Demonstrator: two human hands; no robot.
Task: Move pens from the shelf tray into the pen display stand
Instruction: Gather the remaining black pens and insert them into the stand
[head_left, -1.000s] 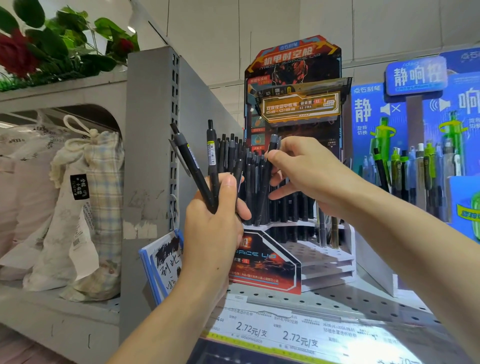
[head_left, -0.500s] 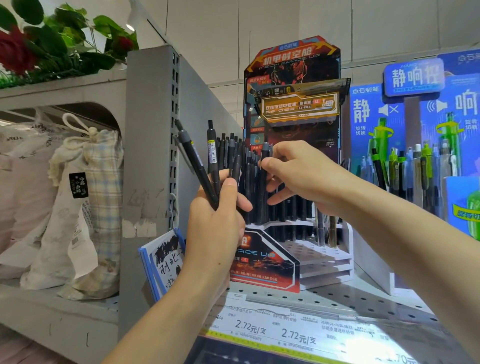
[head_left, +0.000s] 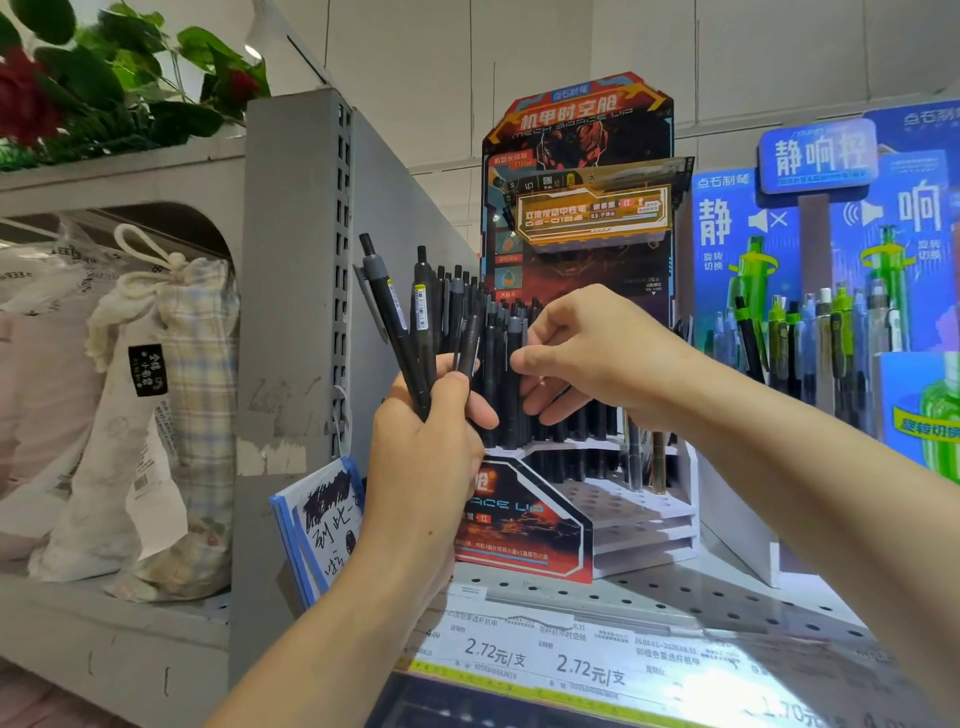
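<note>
Beside the pen display stand (head_left: 524, 525), possibly green pens (head_left: 841, 332) crowd.

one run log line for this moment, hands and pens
left hand: grips pen bundle | right hand: pinches pen at display stand | phase: inserting

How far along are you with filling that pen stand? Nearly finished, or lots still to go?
Partway. Done: the display stand has a packed row of black pens on its upper tier. In hand: the left hand grips a bundle of pens, and the right hand pinches one pen standing among the upper row. Left: that bundle, plus the empty holes in the lower tiers.
</note>
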